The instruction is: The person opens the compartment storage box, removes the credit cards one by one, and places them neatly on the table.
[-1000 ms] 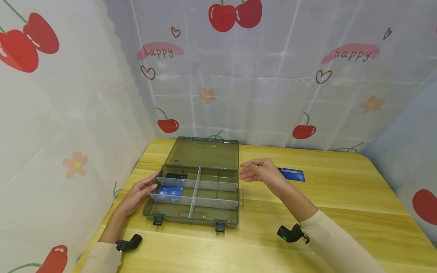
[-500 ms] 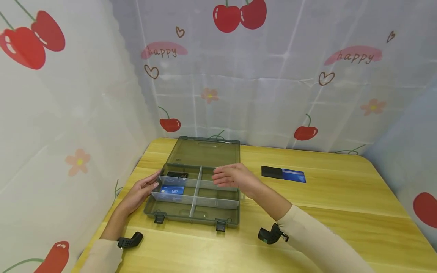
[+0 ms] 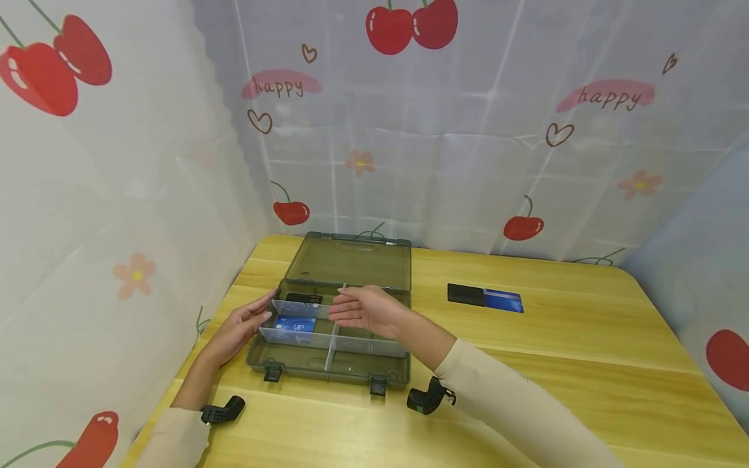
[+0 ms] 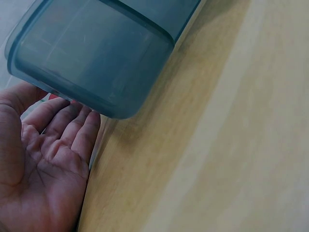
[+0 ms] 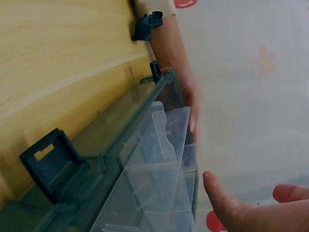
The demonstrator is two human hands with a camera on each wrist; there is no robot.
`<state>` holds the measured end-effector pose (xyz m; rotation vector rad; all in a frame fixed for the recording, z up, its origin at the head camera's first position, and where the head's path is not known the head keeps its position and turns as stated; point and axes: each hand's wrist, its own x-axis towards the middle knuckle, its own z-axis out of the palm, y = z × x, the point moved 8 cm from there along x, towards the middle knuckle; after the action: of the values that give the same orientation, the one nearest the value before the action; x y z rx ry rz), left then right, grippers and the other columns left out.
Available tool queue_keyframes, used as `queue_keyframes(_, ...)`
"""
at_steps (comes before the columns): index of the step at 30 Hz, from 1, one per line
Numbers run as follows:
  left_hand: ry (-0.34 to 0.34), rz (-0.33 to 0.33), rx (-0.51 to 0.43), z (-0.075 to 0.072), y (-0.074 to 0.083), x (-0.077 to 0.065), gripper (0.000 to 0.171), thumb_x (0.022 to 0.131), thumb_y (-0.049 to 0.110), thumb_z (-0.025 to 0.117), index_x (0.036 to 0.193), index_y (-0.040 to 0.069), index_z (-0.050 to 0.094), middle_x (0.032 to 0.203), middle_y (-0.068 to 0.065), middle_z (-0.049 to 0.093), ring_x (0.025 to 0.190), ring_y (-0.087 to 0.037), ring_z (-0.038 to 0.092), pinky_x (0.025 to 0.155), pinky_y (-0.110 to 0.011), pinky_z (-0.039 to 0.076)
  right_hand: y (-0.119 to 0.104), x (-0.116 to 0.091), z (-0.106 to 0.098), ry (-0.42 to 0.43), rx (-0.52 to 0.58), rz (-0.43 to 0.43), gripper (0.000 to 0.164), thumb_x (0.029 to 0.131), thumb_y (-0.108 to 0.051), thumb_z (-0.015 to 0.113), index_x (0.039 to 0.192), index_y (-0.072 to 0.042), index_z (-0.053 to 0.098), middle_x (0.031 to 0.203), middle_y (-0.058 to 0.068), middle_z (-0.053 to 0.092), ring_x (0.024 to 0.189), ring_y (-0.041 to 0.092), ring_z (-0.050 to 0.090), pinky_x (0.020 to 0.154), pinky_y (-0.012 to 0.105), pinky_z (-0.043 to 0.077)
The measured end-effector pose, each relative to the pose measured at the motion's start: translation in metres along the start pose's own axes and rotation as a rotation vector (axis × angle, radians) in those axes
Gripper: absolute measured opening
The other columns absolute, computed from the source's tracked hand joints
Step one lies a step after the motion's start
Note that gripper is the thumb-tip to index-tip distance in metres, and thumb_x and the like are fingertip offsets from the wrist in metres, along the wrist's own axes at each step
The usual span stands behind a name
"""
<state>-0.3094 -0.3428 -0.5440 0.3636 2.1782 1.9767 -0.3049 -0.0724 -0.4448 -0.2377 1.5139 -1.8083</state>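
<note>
A smoky translucent divided storage box (image 3: 289,376) lies open on the table, its lid (image 3: 351,260) folded back. My left hand (image 3: 234,331) rests against the box's left end; in the left wrist view its fingertips (image 4: 89,121) meet the box wall (image 4: 96,63). My right hand (image 3: 380,312) hovers over the middle of the box near the divider, fingers extended, nothing visible in it. A black VIP card (image 3: 303,299) lies in the back left compartment, a blue VIP card (image 3: 295,324) in the middle left one. The right wrist view shows my right hand (image 5: 256,212) beside the clear dividers (image 5: 161,181).
On the table right of the box lie a black card (image 3: 465,294) and a blue card (image 3: 503,300), end to end. Two black latches (image 3: 378,387) jut from the box's front. Printed curtains (image 3: 439,182) stand behind and at the sides.
My right hand has moved left from beside the box to above its middle, uncovering the black card on the table. The left hand stays at the box's left end.
</note>
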Motion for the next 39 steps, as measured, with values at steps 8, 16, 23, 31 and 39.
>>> queue_keyframes(8, -0.005, 0.001, -0.004, 0.0, -0.001, 0.002, 0.061, 0.108, 0.018, 0.05, 0.162, 0.008, 0.023, 0.17, -0.011, 0.01, 0.155, -0.033, 0.0, 0.119, -0.06, 0.006, 0.008, 0.017, 0.008, 0.016, 0.099, 0.058, 0.055, 0.111, -0.022, 0.04, 0.148, 0.018, 0.033, 0.148, 0.039, 0.04, 0.139, 0.048, 0.042, 0.115, 0.049, 0.037)
queue_keyframes(16, 0.009, -0.016, -0.002, -0.002, -0.003, 0.001, 0.062, 0.108, 0.02, 0.051, 0.162, 0.01, 0.024, 0.17, -0.009, 0.011, 0.155, -0.032, 0.001, 0.119, -0.056, 0.009, 0.025, 0.035, 0.018, 0.009, 0.202, 0.15, 0.063, 0.111, -0.026, 0.042, 0.151, 0.019, 0.024, 0.154, 0.039, 0.029, 0.145, 0.047, 0.032, 0.12, 0.048, 0.028)
queue_keyframes(23, 0.001, -0.012, -0.01, -0.002, -0.003, 0.0, 0.061, 0.108, 0.018, 0.05, 0.162, 0.009, 0.024, 0.17, -0.01, 0.01, 0.155, -0.033, 0.001, 0.119, -0.057, 0.008, 0.031, 0.043, 0.028, 0.032, 0.27, 0.193, 0.072, 0.109, -0.026, 0.046, 0.151, 0.022, 0.014, 0.156, 0.042, 0.017, 0.149, 0.05, 0.019, 0.122, 0.051, 0.02)
queue_keyframes(31, -0.002, -0.007, -0.013, -0.002, -0.003, 0.0, 0.061, 0.108, 0.019, 0.051, 0.162, 0.009, 0.024, 0.17, -0.009, 0.009, 0.155, -0.032, 0.0, 0.119, -0.056, 0.009, 0.037, 0.053, 0.038, 0.044, 0.324, 0.231, 0.076, 0.109, -0.025, 0.043, 0.153, 0.02, 0.002, 0.158, 0.044, -0.001, 0.149, 0.053, 0.003, 0.123, 0.053, 0.01)
queue_keyframes(39, -0.004, -0.004, -0.018, -0.002, -0.002, 0.001, 0.061, 0.108, 0.018, 0.051, 0.162, 0.009, 0.024, 0.17, -0.01, 0.009, 0.154, -0.033, 0.0, 0.119, -0.06, 0.007, 0.041, 0.059, 0.038, 0.099, 0.349, 0.255, 0.079, 0.107, -0.024, 0.046, 0.151, 0.022, 0.0, 0.157, 0.045, 0.003, 0.149, 0.053, 0.007, 0.123, 0.051, 0.013)
